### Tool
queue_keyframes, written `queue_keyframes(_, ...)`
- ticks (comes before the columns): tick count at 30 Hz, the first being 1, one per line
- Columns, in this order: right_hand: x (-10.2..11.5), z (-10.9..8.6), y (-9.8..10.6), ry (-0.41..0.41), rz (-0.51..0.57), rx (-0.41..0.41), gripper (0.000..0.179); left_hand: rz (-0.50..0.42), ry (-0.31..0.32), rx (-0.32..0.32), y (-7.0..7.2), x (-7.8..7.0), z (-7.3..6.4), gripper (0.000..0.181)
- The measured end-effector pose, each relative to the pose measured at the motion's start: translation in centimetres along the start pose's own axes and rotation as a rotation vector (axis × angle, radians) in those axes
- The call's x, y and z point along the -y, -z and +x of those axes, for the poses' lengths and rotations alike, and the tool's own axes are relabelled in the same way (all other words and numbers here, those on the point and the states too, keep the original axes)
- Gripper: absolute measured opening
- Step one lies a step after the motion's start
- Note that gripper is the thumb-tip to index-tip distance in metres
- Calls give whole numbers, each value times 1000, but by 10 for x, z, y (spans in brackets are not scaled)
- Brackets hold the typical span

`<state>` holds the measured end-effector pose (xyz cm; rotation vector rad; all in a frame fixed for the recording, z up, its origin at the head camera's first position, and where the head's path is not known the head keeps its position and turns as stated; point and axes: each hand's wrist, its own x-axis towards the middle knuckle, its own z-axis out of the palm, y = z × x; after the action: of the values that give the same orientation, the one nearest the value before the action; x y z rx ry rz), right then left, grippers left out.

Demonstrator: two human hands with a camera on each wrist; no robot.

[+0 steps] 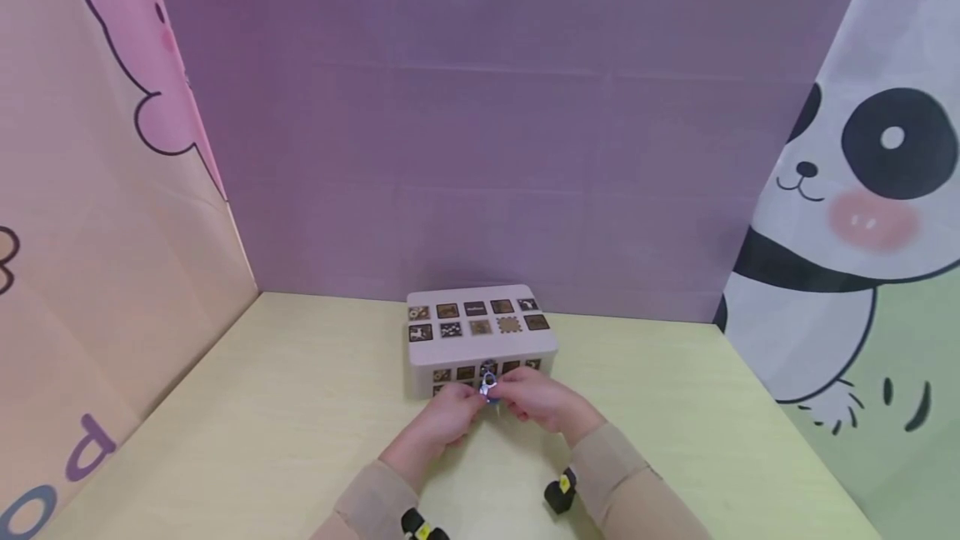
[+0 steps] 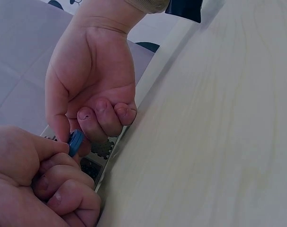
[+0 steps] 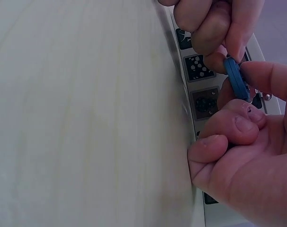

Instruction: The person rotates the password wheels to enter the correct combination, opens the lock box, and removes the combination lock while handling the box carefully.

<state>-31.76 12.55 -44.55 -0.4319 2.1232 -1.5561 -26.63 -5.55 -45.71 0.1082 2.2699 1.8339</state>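
Note:
A white lidded box (image 1: 480, 348) with rows of brown picture squares stands near the back of the table, its lid down. At the middle of its front is a metal clasp (image 1: 488, 367). Right at this clasp is a small padlock (image 1: 488, 387) with a blue body and silver shackle. My left hand (image 1: 448, 415) pinches the padlock's blue body (image 3: 235, 78) from the left between thumb and finger. From the right, my right hand (image 1: 546, 400) pinches it too, its other fingers curled in. The fingers partly hide the lock.
The light wood table (image 1: 300, 407) ends at a purple backdrop (image 1: 480, 123) just behind the box. Printed panels flank it, a panda (image 1: 885, 190) on the right one. Black wrist cameras (image 1: 561, 492) hang under both sleeves.

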Motion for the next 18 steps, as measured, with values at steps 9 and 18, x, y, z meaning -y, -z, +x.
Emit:
queue_keyframes(9, 1, 1, -1, 11, -12, 2, 16, -2, -27, 4, 0, 2, 1, 24)
queue_keyframes(18, -1, 2, -1, 16, -17, -1, 16, -10, -25, 13, 0, 2, 2, 24)
